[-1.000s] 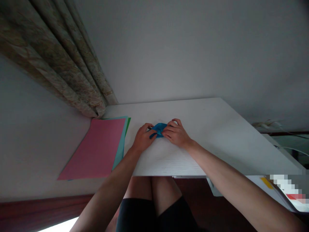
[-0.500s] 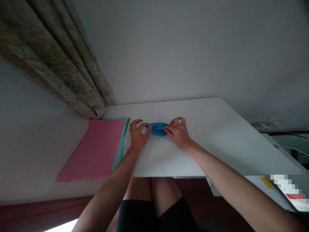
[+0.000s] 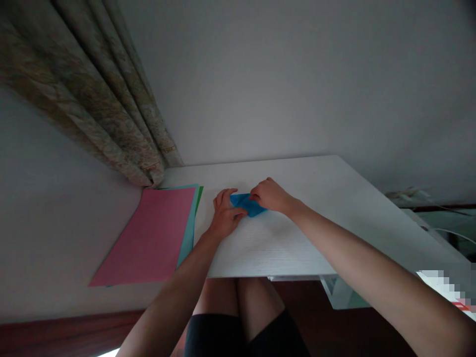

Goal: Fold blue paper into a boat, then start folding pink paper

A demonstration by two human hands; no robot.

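Observation:
A small piece of folded blue paper (image 3: 250, 204) lies on the white table (image 3: 238, 248), with creases faintly visible. At its left end is my left hand (image 3: 224, 215), thumb pressed on the near edge and index finger by the far corner, steadying the paper between them. My right hand (image 3: 270, 194) is closed over the paper's right side, its curled fingertips on the upper surface. The right hand hides part of the far right edge.
Pink paper sheets (image 3: 148, 233) lie at the table's left side, with light blue and green sheets underneath. A patterned curtain (image 3: 122, 124) hangs at the back left. Below the table's right front edge is an open white drawer (image 3: 340, 295).
The blue paper now lies flatter and wider. My right hand has turned over and its fingers curled onto the paper; my left thumb has moved to the near edge.

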